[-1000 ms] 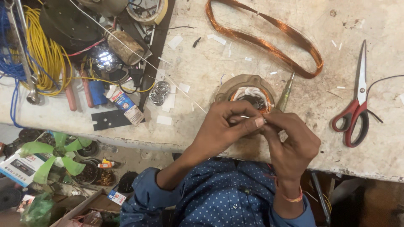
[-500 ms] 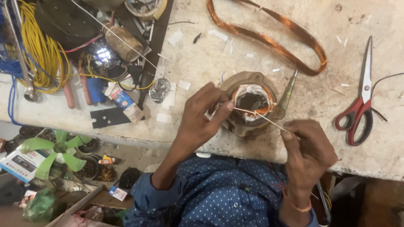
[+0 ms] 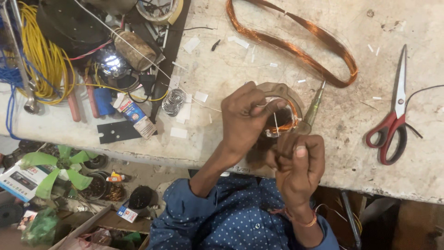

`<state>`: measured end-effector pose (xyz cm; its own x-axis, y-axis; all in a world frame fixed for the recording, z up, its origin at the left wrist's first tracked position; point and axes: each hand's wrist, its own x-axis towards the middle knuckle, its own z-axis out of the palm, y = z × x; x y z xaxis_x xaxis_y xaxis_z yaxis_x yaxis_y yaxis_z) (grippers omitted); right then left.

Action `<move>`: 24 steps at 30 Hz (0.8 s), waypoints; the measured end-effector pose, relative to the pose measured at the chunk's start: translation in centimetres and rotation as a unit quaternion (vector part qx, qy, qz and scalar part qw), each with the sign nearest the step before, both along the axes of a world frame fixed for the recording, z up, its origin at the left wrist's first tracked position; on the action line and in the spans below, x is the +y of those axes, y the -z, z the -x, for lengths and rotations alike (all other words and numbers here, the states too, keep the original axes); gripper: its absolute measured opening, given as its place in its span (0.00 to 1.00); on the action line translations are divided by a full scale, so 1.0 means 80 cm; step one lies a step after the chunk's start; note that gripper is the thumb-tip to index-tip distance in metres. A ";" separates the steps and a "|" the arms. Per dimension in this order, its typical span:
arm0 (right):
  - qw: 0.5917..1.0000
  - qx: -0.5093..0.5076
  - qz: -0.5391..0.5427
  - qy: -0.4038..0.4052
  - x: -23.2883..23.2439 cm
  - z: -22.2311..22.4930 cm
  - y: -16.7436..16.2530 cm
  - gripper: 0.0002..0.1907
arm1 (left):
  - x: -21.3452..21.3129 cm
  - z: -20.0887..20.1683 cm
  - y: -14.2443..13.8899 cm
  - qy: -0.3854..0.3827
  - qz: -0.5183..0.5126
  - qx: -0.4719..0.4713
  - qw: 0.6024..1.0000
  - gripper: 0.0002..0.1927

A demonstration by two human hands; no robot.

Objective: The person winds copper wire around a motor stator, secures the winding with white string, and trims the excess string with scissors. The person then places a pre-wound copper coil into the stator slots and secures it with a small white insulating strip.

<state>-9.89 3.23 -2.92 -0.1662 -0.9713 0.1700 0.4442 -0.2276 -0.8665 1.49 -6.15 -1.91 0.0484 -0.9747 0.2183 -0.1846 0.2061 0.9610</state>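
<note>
My left fingers [image 3: 266,107] are curled and pinched tight on a thin pale thread [image 3: 276,124] at the rim of the stator [image 3: 283,113], a round brownish ring with glossy copper winding inside. The left hand [image 3: 245,122] covers the ring's near-left side. My right fingers [image 3: 300,153] are clenched just below the ring, thumb nail up, closed on the lower end of the same thread, which runs short and straight between both hands. The stator sits on the worktop [image 3: 323,51] near its front edge.

Just right of the ring lies a screwdriver [image 3: 314,109] with a clear greenish handle, its tip pointing away from me. Beyond it sprawls a long flattened loop of bare copper wire [image 3: 296,44], shiny and orange. Red-handled scissors [image 3: 393,120] lie well to the right, blades shut. Small white paper scraps [image 3: 185,111] dot the worktop, which is pale, rough, stained stone or concrete.

To the left sits a heap of yellow cable [image 3: 39,55], a small metal bearing [image 3: 173,101], a flat black plate [image 3: 118,132] and a little printed box [image 3: 136,118]. Below the edge, on the floor, a green plastic fan blade [image 3: 55,169] rests among clutter. My sleeves are blue with white dots.
</note>
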 end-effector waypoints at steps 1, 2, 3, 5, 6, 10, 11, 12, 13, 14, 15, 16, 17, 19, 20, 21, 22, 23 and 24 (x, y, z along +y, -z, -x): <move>1.000 0.013 -0.003 0.013 0.004 -0.002 -0.003 0.09 | 0.001 -0.001 -0.001 0.000 -0.004 0.002 1.000 0.08; 0.999 0.025 -0.007 0.025 0.007 -0.004 -0.006 0.09 | 0.004 -0.002 -0.001 -0.001 -0.009 0.004 1.000 0.07; 0.999 0.026 -0.008 0.024 0.011 -0.005 -0.007 0.09 | 0.006 -0.003 -0.002 -0.011 0.002 -0.005 1.000 0.08; 0.999 0.023 -0.006 0.021 0.018 -0.003 -0.010 0.09 | 0.013 -0.004 -0.003 -0.031 0.030 -0.025 0.999 0.09; 0.997 0.076 0.009 0.010 0.021 -0.001 -0.010 0.09 | 0.016 -0.006 -0.005 -0.020 0.027 -0.020 0.999 0.09; 0.948 0.304 0.093 -0.001 0.031 0.015 -0.035 0.05 | 0.035 -0.016 -0.028 0.033 0.038 -0.032 0.998 0.11; 0.924 0.362 0.123 0.007 0.032 0.018 -0.046 0.03 | 0.042 -0.019 -0.037 0.051 0.050 -0.046 0.996 0.14; 0.906 0.400 0.129 0.046 0.030 0.022 -0.062 0.02 | 0.050 -0.021 -0.049 0.090 0.034 -0.014 0.995 0.13; 0.885 0.438 0.133 0.084 0.030 0.023 -0.075 0.02 | 0.062 -0.025 -0.057 0.129 0.016 0.018 0.991 0.12; 0.862 0.474 0.137 0.120 0.023 0.029 -0.090 0.03 | 0.071 -0.027 -0.068 0.167 -0.002 0.049 0.985 0.11; 0.861 0.479 0.128 0.111 0.020 0.026 -0.103 0.04 | 0.083 -0.032 -0.073 0.165 -0.007 0.036 0.986 0.11; 0.861 0.484 0.120 0.103 0.005 0.036 -0.109 0.06 | 0.077 -0.020 -0.075 0.164 -0.010 0.022 0.986 0.12; 0.860 0.488 0.115 0.095 -0.001 0.029 -0.118 0.08 | 0.086 -0.029 -0.076 0.161 -0.011 0.007 0.987 0.12; 0.854 0.499 0.117 0.087 -0.026 0.030 -0.117 0.07 | 0.063 -0.030 -0.071 0.188 -0.036 0.057 0.980 0.11; 0.851 0.505 0.122 0.082 -0.035 0.017 -0.083 0.07 | 0.056 -0.040 -0.031 0.198 -0.045 0.082 0.976 0.10; 0.850 0.509 0.104 0.085 -0.042 0.018 -0.089 0.07 | 0.052 -0.040 -0.039 0.213 -0.074 0.140 0.964 0.10; 0.850 0.513 0.085 0.089 -0.044 0.014 -0.066 0.07 | 0.053 -0.042 -0.018 0.227 -0.103 0.197 0.948 0.10; 0.848 0.517 0.067 0.094 -0.047 0.013 -0.061 0.07 | 0.053 -0.043 -0.009 0.241 -0.130 0.254 0.928 0.11; 0.842 0.527 0.069 0.093 -0.046 0.012 -0.048 0.07 | 0.057 -0.045 0.002 0.220 -0.111 0.207 0.947 0.10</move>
<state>-10.87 -0.44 0.88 0.0000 -0.9043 0.4268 -0.6090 -0.3386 -0.7173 5.06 -1.58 -2.05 -0.3369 -0.9399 0.0560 0.2736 -0.0408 0.9610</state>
